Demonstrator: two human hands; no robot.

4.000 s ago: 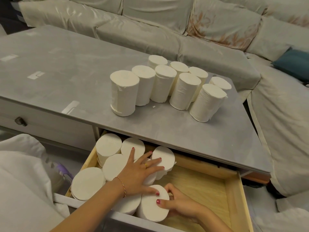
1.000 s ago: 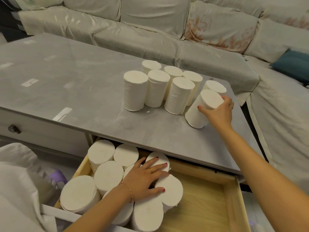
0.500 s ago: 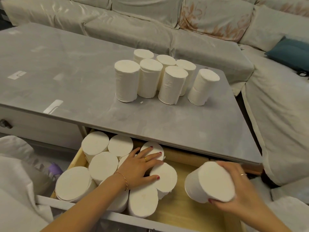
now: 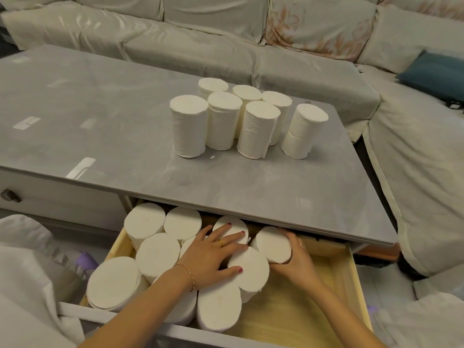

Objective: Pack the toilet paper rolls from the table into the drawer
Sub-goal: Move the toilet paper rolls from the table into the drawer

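Observation:
Several white toilet paper rolls (image 4: 247, 121) stand upright in a cluster on the grey table (image 4: 100, 116). Below its front edge the wooden drawer (image 4: 351, 285) is pulled out, its left half packed with several upright rolls (image 4: 158, 254). My left hand (image 4: 213, 257) lies flat, fingers spread, pressing on the tops of the packed rolls. My right hand (image 4: 296, 259) grips one roll (image 4: 272, 244) from its right side, holding it against the packed rolls at the back of the drawer, partly under the table edge.
The right half of the drawer shows bare wood (image 4: 301, 310). A second drawer with a dark knob (image 4: 10, 195) is closed at the left. A pale sofa (image 4: 226, 33) wraps behind and to the right, with a teal cushion (image 4: 431, 71). White cloth (image 4: 25, 285) lies at lower left.
My right hand took a roll off the table's right end, carried it down, and now sets it in the drawer beside the packed rolls. My left hand stayed on the rolls.

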